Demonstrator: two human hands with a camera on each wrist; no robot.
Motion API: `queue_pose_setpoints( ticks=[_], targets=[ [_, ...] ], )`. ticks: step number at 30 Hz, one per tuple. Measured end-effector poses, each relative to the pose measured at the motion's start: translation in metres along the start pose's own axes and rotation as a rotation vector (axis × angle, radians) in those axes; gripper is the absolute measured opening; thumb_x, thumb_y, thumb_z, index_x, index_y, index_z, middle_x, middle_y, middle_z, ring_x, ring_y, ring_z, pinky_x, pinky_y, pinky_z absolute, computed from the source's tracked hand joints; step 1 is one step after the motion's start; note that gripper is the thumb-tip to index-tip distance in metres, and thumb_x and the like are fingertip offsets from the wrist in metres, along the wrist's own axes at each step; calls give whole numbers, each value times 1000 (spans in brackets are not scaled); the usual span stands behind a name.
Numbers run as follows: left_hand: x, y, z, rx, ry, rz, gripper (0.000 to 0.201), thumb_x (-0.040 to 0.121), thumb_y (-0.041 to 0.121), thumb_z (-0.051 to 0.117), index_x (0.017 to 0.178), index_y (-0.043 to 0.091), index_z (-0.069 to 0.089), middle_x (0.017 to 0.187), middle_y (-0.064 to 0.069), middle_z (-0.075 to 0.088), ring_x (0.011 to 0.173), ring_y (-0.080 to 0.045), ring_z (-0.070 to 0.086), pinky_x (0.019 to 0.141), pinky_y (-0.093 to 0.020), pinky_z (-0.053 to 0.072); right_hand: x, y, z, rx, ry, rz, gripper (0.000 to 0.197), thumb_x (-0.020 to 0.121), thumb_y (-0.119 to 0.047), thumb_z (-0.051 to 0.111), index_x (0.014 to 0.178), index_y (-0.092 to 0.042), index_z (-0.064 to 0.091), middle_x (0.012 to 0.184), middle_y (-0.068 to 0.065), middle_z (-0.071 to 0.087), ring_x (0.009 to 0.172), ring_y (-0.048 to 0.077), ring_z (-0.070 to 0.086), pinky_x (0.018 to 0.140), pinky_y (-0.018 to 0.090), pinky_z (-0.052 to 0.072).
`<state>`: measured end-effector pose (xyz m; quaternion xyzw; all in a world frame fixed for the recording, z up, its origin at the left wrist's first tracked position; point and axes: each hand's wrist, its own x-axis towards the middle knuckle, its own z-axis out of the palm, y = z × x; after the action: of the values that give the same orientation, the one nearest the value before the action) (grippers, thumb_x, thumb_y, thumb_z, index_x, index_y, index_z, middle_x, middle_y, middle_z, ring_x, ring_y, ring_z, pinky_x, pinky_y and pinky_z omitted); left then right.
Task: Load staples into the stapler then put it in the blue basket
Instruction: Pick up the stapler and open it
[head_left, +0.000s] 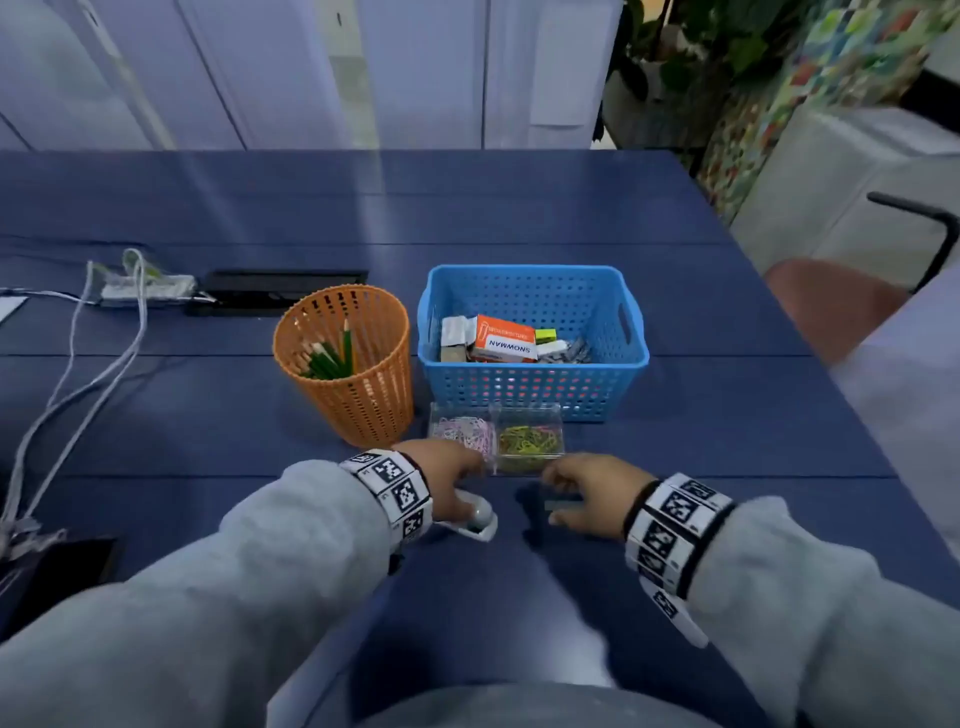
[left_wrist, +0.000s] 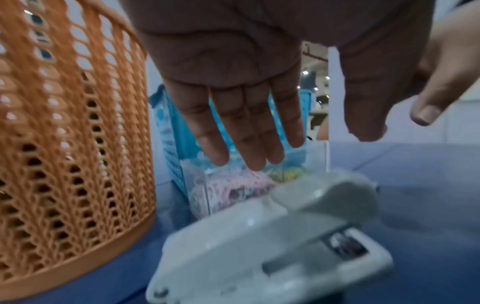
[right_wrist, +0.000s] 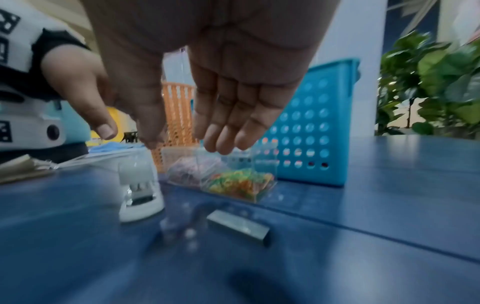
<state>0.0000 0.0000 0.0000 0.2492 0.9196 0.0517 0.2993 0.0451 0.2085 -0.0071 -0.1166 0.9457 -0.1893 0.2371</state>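
A white stapler (head_left: 478, 517) stands on the blue table, close to me. My left hand (head_left: 452, 467) hovers just above it, and the left wrist view shows straight fingers (left_wrist: 249, 144) clear of the stapler (left_wrist: 272, 236). A grey strip of staples (right_wrist: 239, 226) lies on the table right of the stapler (right_wrist: 140, 191). Over the strip (head_left: 563, 504) is my right hand (head_left: 582, 480), open and holding nothing. The blue basket (head_left: 535, 384) stands behind both hands with small boxes inside.
An orange mesh cup (head_left: 348, 379) with green pencils stands left of the basket. A clear box (head_left: 498, 436) of coloured clips sits between basket and hands. A power strip with white cables (head_left: 145, 286) lies far left. A chair (head_left: 831, 306) is at the right edge.
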Motion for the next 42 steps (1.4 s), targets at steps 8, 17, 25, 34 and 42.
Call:
queue_pose_setpoints(
  ticks=[8,17,25,34,42],
  targets=[
    [16,-2,22,128,-47,-29,24,75,33,59,97,21,57,109,-8,64,102,-32,60,82,-40,51,35,-24,31,-62,-153,-14,59,74,-33,72,124,-12,49,124,13,57,110,29,56,91,34,47],
    [9,-10,22,-110,11,-39,19,76,27,63,94,21,61,103,-8,67,96,-30,61,80,-36,51,57,-35,47,-37,-89,13,46,71,-29,75,110,-11,57,116,15,59,107,32,57,91,37,49],
    [-16,-26,5,-314,182,-27,22,68,17,67,87,22,59,90,-5,66,86,-26,60,79,-39,54,58,-27,46,-98,-90,11,41,74,-30,71,106,-9,59,113,12,60,102,31,58,85,35,50],
    [-48,-80,5,-408,290,-159,22,66,13,71,72,27,55,70,9,58,68,-11,54,60,-22,41,55,-25,44,-136,-96,12,33,78,-30,69,102,-9,61,111,12,61,100,29,58,82,33,49],
    [-45,-107,28,-430,209,-333,25,68,18,71,65,34,51,72,10,58,75,-16,58,69,-27,44,54,-28,43,-130,-97,18,33,78,-27,69,104,-8,62,112,12,61,103,30,59,86,34,49]
  ],
)
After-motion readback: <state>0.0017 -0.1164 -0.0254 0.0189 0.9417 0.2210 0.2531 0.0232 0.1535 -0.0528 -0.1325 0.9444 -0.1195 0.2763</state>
